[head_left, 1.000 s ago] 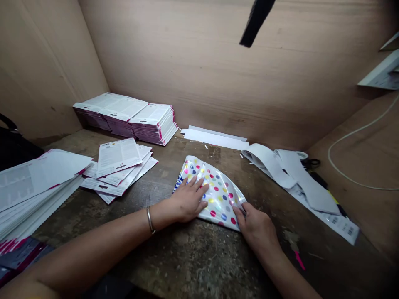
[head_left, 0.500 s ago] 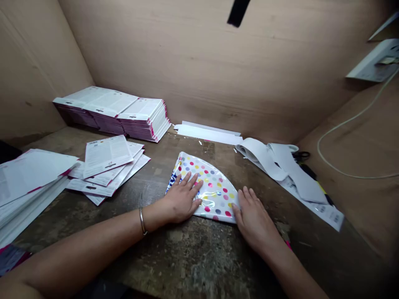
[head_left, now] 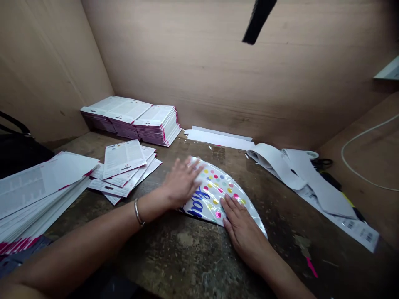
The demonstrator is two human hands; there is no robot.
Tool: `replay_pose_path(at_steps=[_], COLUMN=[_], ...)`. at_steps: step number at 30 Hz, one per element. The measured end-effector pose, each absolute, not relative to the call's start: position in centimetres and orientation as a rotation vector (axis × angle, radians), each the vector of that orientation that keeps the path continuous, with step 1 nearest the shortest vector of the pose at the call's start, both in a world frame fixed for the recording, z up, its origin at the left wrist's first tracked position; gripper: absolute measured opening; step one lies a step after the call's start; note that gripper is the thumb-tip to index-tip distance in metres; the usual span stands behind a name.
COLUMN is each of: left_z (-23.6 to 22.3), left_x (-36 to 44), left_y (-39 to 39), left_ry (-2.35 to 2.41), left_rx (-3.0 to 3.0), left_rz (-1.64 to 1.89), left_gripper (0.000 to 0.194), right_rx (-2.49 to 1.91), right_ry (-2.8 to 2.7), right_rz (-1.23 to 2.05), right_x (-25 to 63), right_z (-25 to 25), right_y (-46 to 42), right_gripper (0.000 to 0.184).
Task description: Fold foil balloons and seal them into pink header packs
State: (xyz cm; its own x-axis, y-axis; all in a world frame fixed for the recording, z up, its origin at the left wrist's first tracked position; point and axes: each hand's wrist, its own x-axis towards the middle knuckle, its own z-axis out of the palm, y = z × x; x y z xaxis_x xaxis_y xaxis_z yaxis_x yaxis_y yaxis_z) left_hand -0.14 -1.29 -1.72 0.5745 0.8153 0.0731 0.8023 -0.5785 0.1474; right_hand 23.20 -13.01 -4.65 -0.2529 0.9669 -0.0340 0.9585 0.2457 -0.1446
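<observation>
A flat, shiny foil balloon (head_left: 218, 189) with coloured dots and blue lettering lies folded on the dark worktop (head_left: 193, 257). My left hand (head_left: 181, 180), wearing a metal bangle at the wrist, rests on the balloon's left part with fingers stretched out, slightly blurred. On the near right part my right hand (head_left: 241, 226) lies flat, fingers extended and pressing the foil down. Neither hand grips anything.
A neat stack of printed cards (head_left: 134, 120) stands at the back left. Loose cards (head_left: 124, 168) lie fanned left of the balloon, and a larger pile (head_left: 37, 187) sits at the far left. White paper strips (head_left: 299, 174) and a white cable (head_left: 364, 178) lie right. Cardboard walls enclose the bench.
The balloon has been turned or refolded, so blue lettering now shows. My left hand slid up and left across it; my right hand moved onto the foil and lies flat.
</observation>
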Motion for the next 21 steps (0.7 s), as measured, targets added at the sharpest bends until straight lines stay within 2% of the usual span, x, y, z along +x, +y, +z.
replay_pose_path(at_steps=[3, 7, 14, 16, 19, 21], left_z=[-3.0, -3.0, -0.4, -0.4, -0.7, -1.0], left_x=[-1.5, -4.6, -0.7, 1.0, 2.2, 2.0], left_y=[-3.9, -3.4, 2.3, 3.5, 4.1, 3.7], left_ry=[1.145, 1.453, 1.699, 1.667, 1.498, 1.347], left_rx=[2.732, 2.392, 1.853, 1.728, 1.545, 1.444], left_rz=[0.097, 0.216, 0.349, 0.330, 0.328, 0.385], left_gripper=[0.051, 0.057, 0.095, 0.083, 0.049, 0.039], right_rx=[-1.872, -1.869, -1.887, -1.891, -1.889, -1.881], right_ry=[-2.431, -2.434, -2.427, -2.431, -2.429, -2.410], right_rz=[0.217, 0.237, 0.264, 0.281, 0.306, 0.329], right_x=[23.2, 23.2, 23.2, 23.2, 23.3, 23.3], right_z=[-4.6, -4.4, -4.3, -4.2, -4.1, -4.0], right_y=[-13.1, -13.1, -13.0, -13.0, -13.1, -13.4], right_gripper=[0.050, 0.051, 0.050, 0.051, 0.051, 0.051])
